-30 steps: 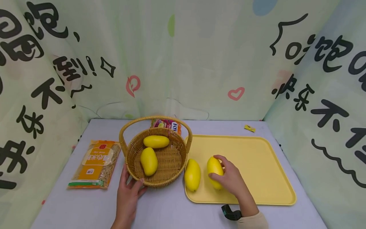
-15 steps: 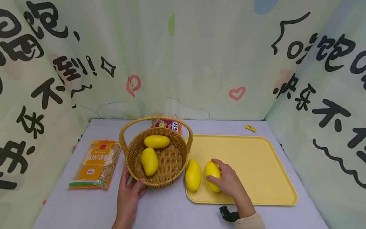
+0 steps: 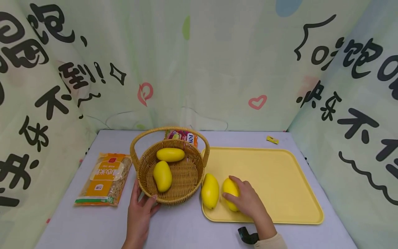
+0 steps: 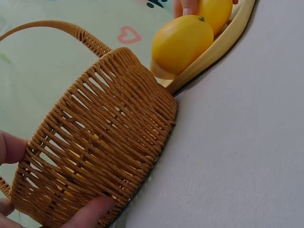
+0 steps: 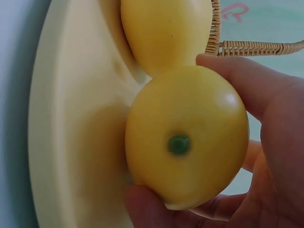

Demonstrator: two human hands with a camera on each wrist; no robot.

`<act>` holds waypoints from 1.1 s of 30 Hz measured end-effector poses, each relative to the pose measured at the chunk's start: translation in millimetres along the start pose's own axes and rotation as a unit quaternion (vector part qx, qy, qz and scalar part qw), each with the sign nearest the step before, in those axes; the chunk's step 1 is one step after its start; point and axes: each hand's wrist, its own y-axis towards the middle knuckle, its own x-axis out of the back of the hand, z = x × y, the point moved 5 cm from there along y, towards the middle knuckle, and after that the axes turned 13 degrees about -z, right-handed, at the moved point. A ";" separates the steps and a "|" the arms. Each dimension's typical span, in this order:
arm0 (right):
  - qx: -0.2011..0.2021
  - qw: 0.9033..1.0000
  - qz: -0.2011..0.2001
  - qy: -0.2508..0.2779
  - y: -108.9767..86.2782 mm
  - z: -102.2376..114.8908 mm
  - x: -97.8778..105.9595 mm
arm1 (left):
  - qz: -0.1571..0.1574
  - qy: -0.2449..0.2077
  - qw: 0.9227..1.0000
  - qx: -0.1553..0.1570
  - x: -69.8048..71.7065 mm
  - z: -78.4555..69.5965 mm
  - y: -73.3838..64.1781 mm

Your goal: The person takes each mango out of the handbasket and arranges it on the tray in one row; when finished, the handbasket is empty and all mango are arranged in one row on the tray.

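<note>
My right hand (image 3: 248,200) grips a yellow mango (image 3: 230,192) on the yellow tray (image 3: 286,186), thumb and fingers on either side. In the right wrist view, this mango (image 5: 185,137) shows its green stem end. Just left of it another mango (image 3: 210,191) lies at the tray's left edge. With my left hand (image 3: 140,214) I hold the near left side of a wicker basket (image 3: 186,173); fingers and thumb press its woven wall (image 4: 99,142) in the left wrist view. Inside the basket are two mangoes, one lying crosswise (image 3: 170,155) and one nearer (image 3: 162,176).
An orange bag of grain-like food (image 3: 104,180) lies left of the basket. Behind the basket is a red and purple snack packet (image 3: 183,135), partly hidden. A small yellow packet (image 3: 272,139) sits beyond the tray. Printed curtains (image 3: 217,69) surround the table.
My right hand has shifted slightly left and nearer with its mango, closer to the neighbouring mango. The left hand and basket stay put.
</note>
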 end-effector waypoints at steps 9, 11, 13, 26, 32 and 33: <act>0.004 1.000 -0.001 0.001 -4.0 -1.5 -0.9 | 0.001 0.001 1.000 0.000 0.8 0.9 -0.5; 0.002 1.000 0.000 0.003 -5.4 -1.1 -0.5 | 0.002 0.000 1.000 0.000 0.8 0.8 -0.6; -0.001 1.000 0.000 0.005 -6.4 -1.0 0.0 | 0.003 0.000 1.000 0.000 0.7 0.7 -0.6; -0.017 1.000 0.001 0.019 -11.9 -4.9 4.3 | 0.004 -0.002 1.000 -0.001 0.9 -0.1 -1.2; -0.017 0.999 -0.004 0.028 -16.1 -8.9 8.2 | 0.004 -0.003 1.000 -0.001 0.8 -0.4 -1.2; -0.017 0.999 -0.005 0.030 -16.7 -9.6 9.3 | 0.004 -0.002 1.000 -0.001 0.7 -0.3 -0.9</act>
